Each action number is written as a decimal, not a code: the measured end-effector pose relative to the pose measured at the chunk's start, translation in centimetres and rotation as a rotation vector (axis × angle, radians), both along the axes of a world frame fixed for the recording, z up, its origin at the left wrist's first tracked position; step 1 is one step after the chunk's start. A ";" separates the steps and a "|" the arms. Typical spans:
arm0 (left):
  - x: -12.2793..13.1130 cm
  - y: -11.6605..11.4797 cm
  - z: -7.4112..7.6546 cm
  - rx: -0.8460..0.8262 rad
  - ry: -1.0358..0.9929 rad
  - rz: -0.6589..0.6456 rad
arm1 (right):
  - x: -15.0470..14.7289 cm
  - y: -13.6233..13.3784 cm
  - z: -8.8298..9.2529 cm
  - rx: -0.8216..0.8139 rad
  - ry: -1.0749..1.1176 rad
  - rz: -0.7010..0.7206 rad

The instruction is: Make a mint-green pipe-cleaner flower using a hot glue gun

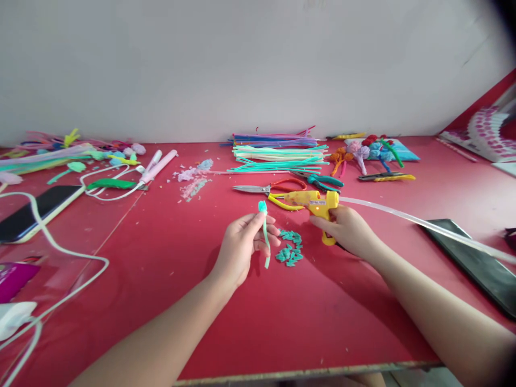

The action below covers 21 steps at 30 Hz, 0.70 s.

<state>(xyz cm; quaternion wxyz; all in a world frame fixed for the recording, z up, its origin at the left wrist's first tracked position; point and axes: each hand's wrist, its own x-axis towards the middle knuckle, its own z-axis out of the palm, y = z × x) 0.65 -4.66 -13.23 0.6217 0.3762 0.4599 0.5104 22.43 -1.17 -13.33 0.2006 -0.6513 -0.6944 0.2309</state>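
Observation:
My left hand (242, 244) is closed in a pinch on a short teal pipe cleaner piece (265, 231), held upright above the red table (169, 279). My right hand (346, 231) is wrapped round the handle of a yellow glue gun (314, 204), whose nozzle points left toward the pipe cleaner. A long clear glue stick (407, 217) runs out of the gun's back to the right. A small heap of teal cut pieces (289, 250) lies on the table between my hands.
Scissors (262, 188) and teal-handled pliers (322, 183) lie just behind the gun. Bundles of pipe cleaners (278, 153) and finished flowers (371, 150) sit at the back. A phone (36, 212) and white cable (60, 247) lie left; a dark tablet (471, 258) right.

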 end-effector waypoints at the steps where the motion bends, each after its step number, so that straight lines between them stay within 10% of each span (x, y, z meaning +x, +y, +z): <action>1: 0.0 0.0 0.1 -0.002 0.003 -0.006 | 0.1 0.1 -0.2 0.037 -0.138 0.006; 6: 0.0 -0.1 0.2 0.004 0.019 -0.030 | 0.6 0.2 -0.4 0.241 -0.456 0.075; 11: 0.2 -0.1 0.0 0.010 0.035 -0.048 | -0.6 -1.3 -0.2 0.524 -0.209 0.275; 15: 0.4 -0.2 -0.2 0.014 0.063 -0.065 | -2.6 -2.7 -0.4 0.475 -0.171 0.625; 21: 0.5 -0.2 -0.1 -0.002 0.076 -0.080 | -3.7 -3.0 -1.0 0.416 -0.314 0.639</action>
